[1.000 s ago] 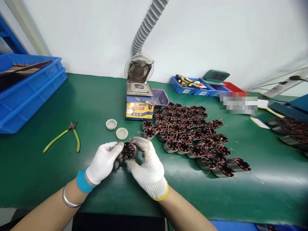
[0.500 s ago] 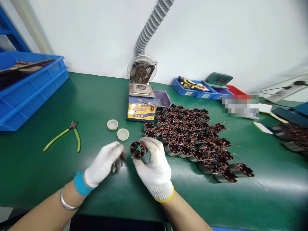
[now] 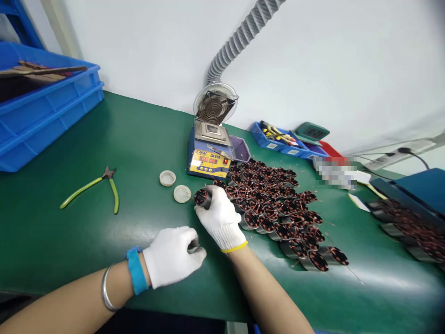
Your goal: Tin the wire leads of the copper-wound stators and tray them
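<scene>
My right hand (image 3: 220,211), in a white knit glove with a yellow hem, grips a wound motor stator (image 3: 201,198). This is a metal ring with copper windings, and its thin wire ends point left over a small round white dish (image 3: 182,194). A second such dish (image 3: 167,178) lies just behind. Nearer the table's front edge is my left hand (image 3: 175,256), gloved in white, with fingers curled in and thumb bent near them; nothing shows in the gap. Many similar stators (image 3: 271,199) stand in rows beside my right hand.
A blue and yellow solder pot (image 3: 210,153) stands behind the dishes, below a grey duct (image 3: 243,39). Green-handled cutters (image 3: 113,185) lie left. A large blue crate (image 3: 52,97) is at far left. Blue tool bins (image 3: 278,141) and a clock (image 3: 313,131) stand at the back right.
My left hand has let go of the wire ends and drawn back toward me. My right hand has carried the stator forward, close to the dishes. The view has shifted slightly.
</scene>
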A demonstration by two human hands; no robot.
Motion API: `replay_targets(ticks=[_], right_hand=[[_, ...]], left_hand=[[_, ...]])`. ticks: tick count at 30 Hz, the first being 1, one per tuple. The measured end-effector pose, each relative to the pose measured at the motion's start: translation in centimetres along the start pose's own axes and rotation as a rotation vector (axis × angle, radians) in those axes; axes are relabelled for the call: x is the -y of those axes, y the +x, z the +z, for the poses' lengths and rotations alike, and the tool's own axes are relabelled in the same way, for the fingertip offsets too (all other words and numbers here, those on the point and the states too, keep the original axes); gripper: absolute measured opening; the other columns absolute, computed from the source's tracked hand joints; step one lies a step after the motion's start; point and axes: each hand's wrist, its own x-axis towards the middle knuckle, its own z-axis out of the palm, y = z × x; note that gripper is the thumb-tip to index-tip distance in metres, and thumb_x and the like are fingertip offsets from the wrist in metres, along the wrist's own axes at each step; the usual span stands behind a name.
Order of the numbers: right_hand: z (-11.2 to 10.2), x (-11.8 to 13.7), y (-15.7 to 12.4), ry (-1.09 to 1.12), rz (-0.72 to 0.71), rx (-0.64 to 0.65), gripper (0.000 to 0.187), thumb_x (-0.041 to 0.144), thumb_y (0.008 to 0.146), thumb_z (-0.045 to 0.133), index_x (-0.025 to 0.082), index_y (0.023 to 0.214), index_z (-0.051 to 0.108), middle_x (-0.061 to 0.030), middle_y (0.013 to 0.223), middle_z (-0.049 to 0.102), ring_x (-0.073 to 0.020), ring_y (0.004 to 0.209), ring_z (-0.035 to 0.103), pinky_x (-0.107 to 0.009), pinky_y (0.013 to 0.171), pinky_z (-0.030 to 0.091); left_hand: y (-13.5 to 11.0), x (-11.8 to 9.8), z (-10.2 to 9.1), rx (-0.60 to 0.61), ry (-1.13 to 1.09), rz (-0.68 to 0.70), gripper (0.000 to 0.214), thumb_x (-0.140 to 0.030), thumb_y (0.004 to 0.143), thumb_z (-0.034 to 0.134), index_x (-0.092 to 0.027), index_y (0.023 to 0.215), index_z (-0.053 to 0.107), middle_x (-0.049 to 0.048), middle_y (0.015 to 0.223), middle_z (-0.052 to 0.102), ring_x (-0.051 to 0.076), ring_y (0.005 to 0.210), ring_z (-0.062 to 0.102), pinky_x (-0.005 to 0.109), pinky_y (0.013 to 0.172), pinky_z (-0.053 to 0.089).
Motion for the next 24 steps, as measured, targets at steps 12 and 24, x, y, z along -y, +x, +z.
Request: replay_targets(ticks=[12,24], right_hand=[[0.2,2.2,2.0,-0.206,-0.039,0.102,0.042,0.032,0.074,0.063,0.026,0.115,0.062,-0.0088,0.111,0.064,-0.0296,0.09,0.066,-0.041,0.07,0.052],[-1.1,1.5,2.9,0.819,0.3,0.346,0.051,0.042,0.07,0.072,0.017,0.109,0.054,-0.0032,0.084,0.068,-0.0138,0.062,0.064,-0.028,0.058,0.055]], left_hand=[[0.0,0.9,0.4,-0.019,0.008,0.069,0.027,-0.045,0.088,0.049,-0.021,0.078,0.059,0.0057,0.078,0.064,0.023,0.068,0.061,0.032,0.059,0.038],[-0.1,0.5,0.0,0.022,0.034,0.089,0.028,-0.044,0.087,0.046,-0.021,0.072,0.052,0.0036,0.077,0.063,0.02,0.067,0.059,0.031,0.056,0.031]])
